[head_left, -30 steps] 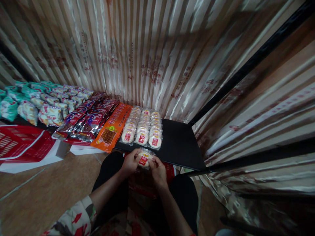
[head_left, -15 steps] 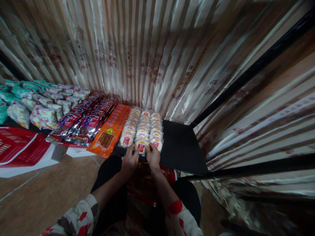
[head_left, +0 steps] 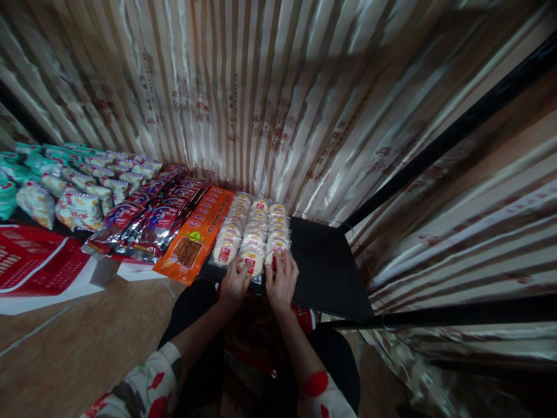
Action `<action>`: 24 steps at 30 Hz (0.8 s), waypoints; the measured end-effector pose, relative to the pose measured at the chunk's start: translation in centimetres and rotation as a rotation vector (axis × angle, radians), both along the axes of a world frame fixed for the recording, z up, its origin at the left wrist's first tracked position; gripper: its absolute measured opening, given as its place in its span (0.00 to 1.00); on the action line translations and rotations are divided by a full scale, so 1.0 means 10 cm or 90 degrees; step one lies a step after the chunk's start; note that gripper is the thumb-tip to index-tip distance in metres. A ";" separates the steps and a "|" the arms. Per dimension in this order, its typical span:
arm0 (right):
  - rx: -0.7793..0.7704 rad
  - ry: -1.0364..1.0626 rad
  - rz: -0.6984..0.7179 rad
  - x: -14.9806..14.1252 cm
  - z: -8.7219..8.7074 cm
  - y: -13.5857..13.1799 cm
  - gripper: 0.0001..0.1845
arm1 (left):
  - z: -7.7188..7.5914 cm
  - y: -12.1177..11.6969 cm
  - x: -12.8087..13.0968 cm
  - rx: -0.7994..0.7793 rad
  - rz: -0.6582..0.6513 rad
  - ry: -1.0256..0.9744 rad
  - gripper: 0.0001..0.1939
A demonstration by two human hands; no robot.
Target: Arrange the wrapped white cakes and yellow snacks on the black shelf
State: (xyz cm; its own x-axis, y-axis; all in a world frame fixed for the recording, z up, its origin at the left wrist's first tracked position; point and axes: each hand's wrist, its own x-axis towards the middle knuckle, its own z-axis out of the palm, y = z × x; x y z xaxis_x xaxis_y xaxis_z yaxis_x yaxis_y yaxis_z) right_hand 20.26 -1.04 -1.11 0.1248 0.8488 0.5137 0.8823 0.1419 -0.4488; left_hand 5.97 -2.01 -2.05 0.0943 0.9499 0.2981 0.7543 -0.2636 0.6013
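Note:
Three rows of clear-wrapped round white rice crackers [head_left: 255, 232] with small red labels lie on the black shelf [head_left: 324, 264]. At the front of the middle row, my left hand [head_left: 234, 285] has its fingers closed on the lower left edge of a rice cracker packet [head_left: 251, 264]. My right hand [head_left: 282, 283] rests over the front packet of the right-hand row, its thumb on the left side and its fingers curved over the top. That hand covers most of this packet.
Left of the crackers lie an orange snack bag [head_left: 191, 249], dark red snack bags [head_left: 154, 217], white snack bags [head_left: 78, 208] and green bags [head_left: 52, 154]. A striped curtain [head_left: 217, 87] hangs behind. Black frame bars [head_left: 435, 142] border the shelf's right end. A red-and-white box [head_left: 39, 255] stands lower left.
My right hand has moved right, from the middle row's front packet onto the right row's front packet. My left hand stays at the middle row. The view has shifted slightly.

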 end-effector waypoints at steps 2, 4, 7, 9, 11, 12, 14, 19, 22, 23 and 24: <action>-0.028 -0.035 -0.018 0.04 -0.04 0.02 0.23 | -0.01 0.01 -0.01 0.012 -0.013 0.004 0.18; -0.062 -0.056 -0.024 0.05 -0.09 0.04 0.23 | -0.01 0.03 -0.01 0.017 -0.022 0.010 0.18; -0.082 -0.071 -0.031 0.03 -0.14 0.04 0.24 | -0.01 0.05 -0.01 0.015 -0.025 0.026 0.19; -0.082 -0.074 -0.035 0.02 -0.16 0.04 0.24 | -0.01 0.06 0.00 0.014 -0.023 0.033 0.18; -0.079 -0.076 -0.031 0.02 -0.16 0.04 0.24 | -0.01 0.07 0.01 0.010 -0.021 0.039 0.19; -0.077 -0.075 -0.027 0.02 -0.16 0.04 0.24 | 0.00 0.07 0.01 0.008 -0.019 0.042 0.19; -0.075 -0.073 -0.025 0.03 -0.16 0.04 0.24 | 0.01 0.08 0.03 0.006 -0.013 0.051 0.19; -0.074 -0.068 -0.031 0.02 -0.18 0.04 0.24 | 0.05 0.07 0.06 -0.007 -0.007 0.078 0.20; -0.073 -0.071 -0.026 0.02 -0.19 0.04 0.25 | 0.07 0.06 0.06 -0.013 -0.009 0.074 0.20; -0.073 -0.074 -0.024 0.02 -0.18 0.04 0.25 | 0.08 0.06 0.06 -0.013 -0.010 0.069 0.20; -0.074 -0.077 -0.023 0.01 -0.18 0.04 0.25 | 0.08 0.06 0.05 -0.011 -0.012 0.064 0.20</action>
